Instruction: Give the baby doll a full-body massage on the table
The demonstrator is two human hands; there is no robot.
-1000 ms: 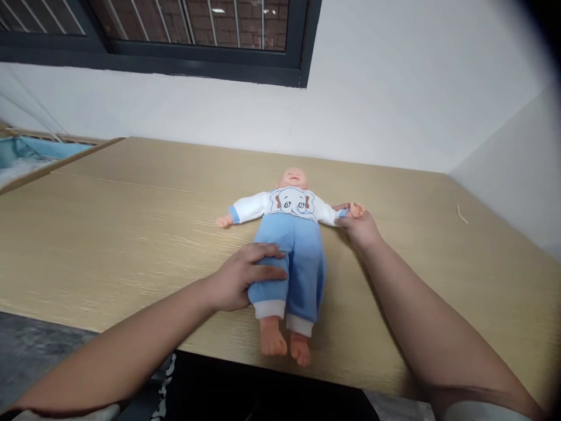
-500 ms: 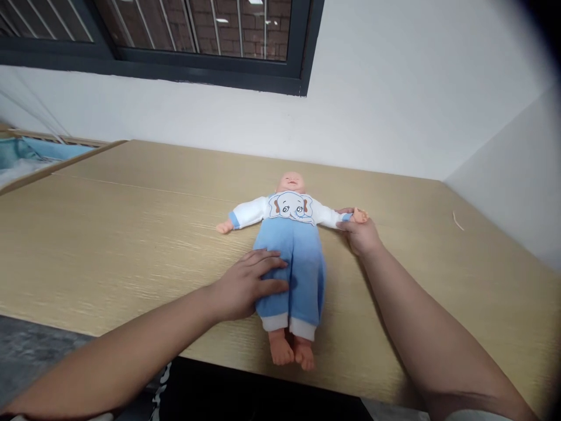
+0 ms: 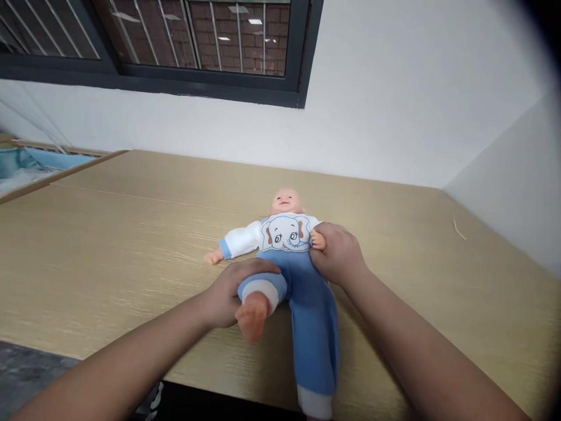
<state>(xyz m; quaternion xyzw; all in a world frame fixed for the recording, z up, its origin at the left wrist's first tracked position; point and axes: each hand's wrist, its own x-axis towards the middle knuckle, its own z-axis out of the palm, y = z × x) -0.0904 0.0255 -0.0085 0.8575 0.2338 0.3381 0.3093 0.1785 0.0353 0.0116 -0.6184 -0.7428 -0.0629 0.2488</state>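
A baby doll (image 3: 287, 234) in a white top with an elephant print and blue trousers lies on its back, its head toward the wall. My left hand (image 3: 230, 289) is wrapped round the doll's leg on the left, which is bent up with its bare foot (image 3: 253, 316) toward me. The other leg (image 3: 314, 339) stretches toward the table's front edge. My right hand (image 3: 337, 254) is closed round the doll's arm on the right, the small doll hand (image 3: 318, 240) showing beside my fingers. The doll's other arm (image 3: 239, 241) lies spread out to the left.
The doll rests on a light wooden table (image 3: 131, 234). Behind it is a white wall (image 3: 372, 117) with a dark-framed window (image 3: 210, 82). A thin pale strip (image 3: 459, 230) lies at the right. Blue material (image 3: 52, 159) shows at the far left.
My left hand has gripped and bent up the doll's left-side leg. My right hand has brought the doll's arm inward to its chest. The doll's other leg reaches nearer to me.
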